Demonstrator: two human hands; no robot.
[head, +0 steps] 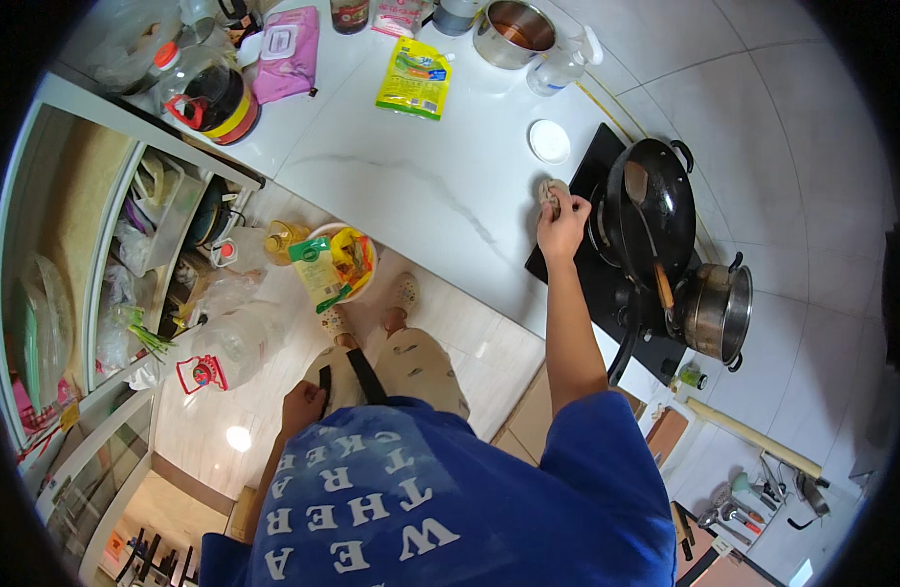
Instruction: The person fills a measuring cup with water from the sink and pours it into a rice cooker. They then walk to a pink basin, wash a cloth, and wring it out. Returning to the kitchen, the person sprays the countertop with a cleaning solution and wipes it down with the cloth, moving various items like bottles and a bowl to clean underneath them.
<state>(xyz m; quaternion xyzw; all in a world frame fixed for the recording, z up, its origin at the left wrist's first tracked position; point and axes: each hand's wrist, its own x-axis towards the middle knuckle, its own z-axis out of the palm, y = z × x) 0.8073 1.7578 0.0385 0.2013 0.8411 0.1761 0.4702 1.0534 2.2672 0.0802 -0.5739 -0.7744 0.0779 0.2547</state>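
Note:
My right hand (564,226) grips a crumpled beige cloth (552,192) on the white countertop (391,176), beside the left edge of the black cooktop (593,158). Just above the cloth lies a round white lid (549,141). A black wok (659,213) sits on the cooktop, with a wooden-handled spatula (648,227) resting in it. My left hand (303,405) hangs low by my thigh, its fingers curled; whether it holds anything cannot be told.
A yellow pouch (415,79), a steel pot (514,33) and a spray bottle (558,70) stand or lie along the counter's far side. Another pot (716,308) is right of the wok. Near my feet are a bin (371,275) and a large plastic bottle (237,345).

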